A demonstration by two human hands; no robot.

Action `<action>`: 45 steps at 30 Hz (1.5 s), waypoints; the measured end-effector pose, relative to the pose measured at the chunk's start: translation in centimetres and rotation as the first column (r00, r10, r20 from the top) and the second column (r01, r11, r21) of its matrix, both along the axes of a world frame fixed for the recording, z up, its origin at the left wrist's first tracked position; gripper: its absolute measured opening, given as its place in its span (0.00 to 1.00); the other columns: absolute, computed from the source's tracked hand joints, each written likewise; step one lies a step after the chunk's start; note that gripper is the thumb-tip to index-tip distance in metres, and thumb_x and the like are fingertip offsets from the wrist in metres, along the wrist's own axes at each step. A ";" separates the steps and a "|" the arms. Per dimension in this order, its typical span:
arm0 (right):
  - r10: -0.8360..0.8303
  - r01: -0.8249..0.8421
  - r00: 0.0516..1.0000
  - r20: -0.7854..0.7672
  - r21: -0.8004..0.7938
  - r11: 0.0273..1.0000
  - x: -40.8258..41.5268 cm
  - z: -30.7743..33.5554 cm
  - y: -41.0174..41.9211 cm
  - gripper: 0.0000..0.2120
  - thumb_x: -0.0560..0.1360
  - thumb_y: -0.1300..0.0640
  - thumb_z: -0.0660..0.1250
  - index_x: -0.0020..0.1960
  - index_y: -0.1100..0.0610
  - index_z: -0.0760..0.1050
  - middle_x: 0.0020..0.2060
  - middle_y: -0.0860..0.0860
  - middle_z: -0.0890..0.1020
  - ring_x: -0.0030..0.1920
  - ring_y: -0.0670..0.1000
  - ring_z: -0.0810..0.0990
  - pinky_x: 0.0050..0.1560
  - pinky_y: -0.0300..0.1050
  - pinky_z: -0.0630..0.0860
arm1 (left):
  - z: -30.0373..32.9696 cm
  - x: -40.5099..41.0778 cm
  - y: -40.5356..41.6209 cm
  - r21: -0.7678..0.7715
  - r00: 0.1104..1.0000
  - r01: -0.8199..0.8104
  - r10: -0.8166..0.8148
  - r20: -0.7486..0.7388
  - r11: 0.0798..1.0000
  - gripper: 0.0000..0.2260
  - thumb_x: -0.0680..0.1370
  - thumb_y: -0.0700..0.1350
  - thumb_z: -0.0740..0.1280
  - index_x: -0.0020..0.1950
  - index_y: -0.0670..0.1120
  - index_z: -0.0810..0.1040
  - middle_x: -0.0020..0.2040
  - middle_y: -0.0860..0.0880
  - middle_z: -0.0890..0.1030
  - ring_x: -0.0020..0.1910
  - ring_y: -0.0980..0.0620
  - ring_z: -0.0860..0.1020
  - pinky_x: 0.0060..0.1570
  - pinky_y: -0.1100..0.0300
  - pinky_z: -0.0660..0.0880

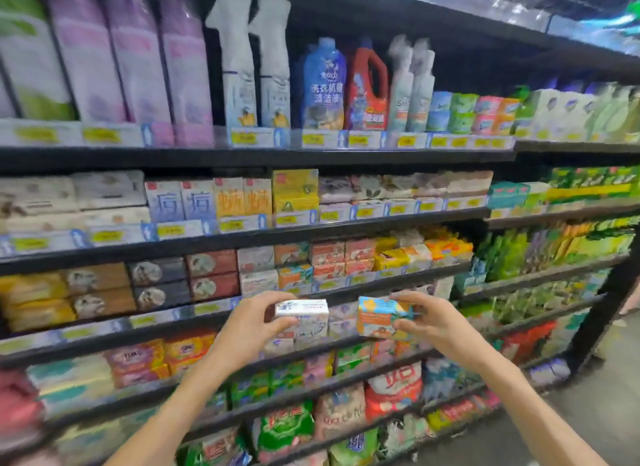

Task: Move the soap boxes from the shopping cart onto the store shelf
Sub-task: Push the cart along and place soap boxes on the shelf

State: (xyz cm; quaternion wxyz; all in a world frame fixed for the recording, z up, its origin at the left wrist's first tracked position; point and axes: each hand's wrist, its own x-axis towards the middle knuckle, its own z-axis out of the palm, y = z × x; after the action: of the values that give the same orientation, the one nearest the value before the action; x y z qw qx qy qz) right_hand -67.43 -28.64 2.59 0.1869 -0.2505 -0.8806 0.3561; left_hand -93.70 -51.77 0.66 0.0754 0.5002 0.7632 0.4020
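Two soap boxes are in the air in front of the store shelf [242, 247], one in each hand, so this stretch of the task looks mid-delivery: both are out of the shopping cart, neither is set down yet. The cart itself is out of view, so how many boxes wait in it cannot be told. The shelves are already crowded with stacked soap boxes, though which of them, if any, came from the cart cannot be told either.

The left hand [254, 321] has its grip closed on the white soap box [304, 313] — fingers curl over the top edge, thumb presses from below. The box is held roughly level with a long face toward the camera, white with blue print and a small blue figure at its upper left; the lettering is too blurred to read. It hangs just in front of a stack of similar pale boxes [341, 321] on the shelf behind it, which I judge to be its likely place.

The right hand [427, 321] grips the orange and blue soap box [381, 316], pinched at its right end between fingers above and thumb below. This one is tilted slightly, blue on top, orange below. The two boxes sit near each other but apart.

What is left, at the least: set both on the shelf.
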 end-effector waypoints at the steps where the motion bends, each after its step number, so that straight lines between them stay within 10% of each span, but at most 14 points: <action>1: 0.031 -0.031 1.000 0.001 0.015 0.999 -1.9 -0.2 0.9 0.22 0.73 0.49 0.75 0.65 0.45 0.76 0.58 0.46 0.81 0.52 0.43 0.83 0.49 0.49 0.83 | -0.1 -0.9 -0.1 0.009 0.999 -0.040 0.040 -0.011 0.999 0.18 0.76 0.53 0.73 0.65 0.56 0.78 0.61 0.60 0.80 0.59 0.61 0.78 0.60 0.55 0.77; 6: 0.132 -0.132 0.991 0.009 0.049 0.990 -10.1 -1.1 3.4 0.22 0.73 0.53 0.75 0.65 0.46 0.75 0.57 0.44 0.81 0.53 0.38 0.81 0.49 0.38 0.80 | -0.6 -5.4 -0.3 0.047 0.981 -0.185 0.187 -0.044 0.982 0.18 0.77 0.52 0.73 0.66 0.56 0.78 0.61 0.60 0.80 0.59 0.62 0.76 0.58 0.63 0.73; 18: 0.250 -0.250 0.968 0.011 0.109 0.962 -19.6 -3.0 8.6 0.25 0.71 0.40 0.72 0.66 0.38 0.72 0.60 0.39 0.78 0.60 0.41 0.78 0.58 0.48 0.80 | -1.5 -12.2 4.7 0.078 0.928 -0.349 0.356 -0.111 0.934 0.17 0.77 0.51 0.73 0.66 0.53 0.79 0.58 0.59 0.80 0.58 0.58 0.78 0.54 0.63 0.72; 25: 0.277 -0.274 0.961 0.006 0.164 0.948 -22.3 -2.0 9.6 0.23 0.75 0.47 0.72 0.69 0.43 0.72 0.63 0.40 0.78 0.61 0.38 0.77 0.62 0.42 0.77 | -2.9 -14.5 8.0 0.061 0.861 -0.471 0.473 -0.188 0.880 0.16 0.78 0.56 0.69 0.61 0.48 0.82 0.36 0.52 0.79 0.37 0.52 0.78 0.36 0.57 0.72; 34: 0.254 -0.251 0.967 0.032 0.312 0.916 -24.9 -2.3 8.3 0.23 0.77 0.50 0.70 0.70 0.47 0.71 0.62 0.44 0.76 0.60 0.44 0.77 0.58 0.35 0.73 | -4.8 -14.8 8.8 0.046 0.676 -0.508 0.431 -0.597 0.860 0.14 0.77 0.45 0.73 0.63 0.47 0.82 0.56 0.46 0.83 0.53 0.41 0.79 0.48 0.48 0.81; 45: 0.113 -0.101 0.993 0.018 0.598 0.795 -26.9 -3.6 7.3 0.17 0.75 0.47 0.71 0.61 0.53 0.80 0.52 0.50 0.83 0.55 0.56 0.76 0.52 0.49 0.76 | -4.5 -15.0 8.6 0.067 0.657 -0.488 0.416 -0.629 0.871 0.22 0.70 0.37 0.78 0.63 0.48 0.81 0.56 0.48 0.85 0.51 0.42 0.82 0.47 0.50 0.83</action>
State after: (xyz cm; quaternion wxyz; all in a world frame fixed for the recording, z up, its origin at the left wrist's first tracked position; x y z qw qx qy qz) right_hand -94.31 -21.38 -0.97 0.2443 -0.1253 -0.9588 0.0727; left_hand -108.67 -43.13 -3.83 -0.2573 0.3938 0.8645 0.1770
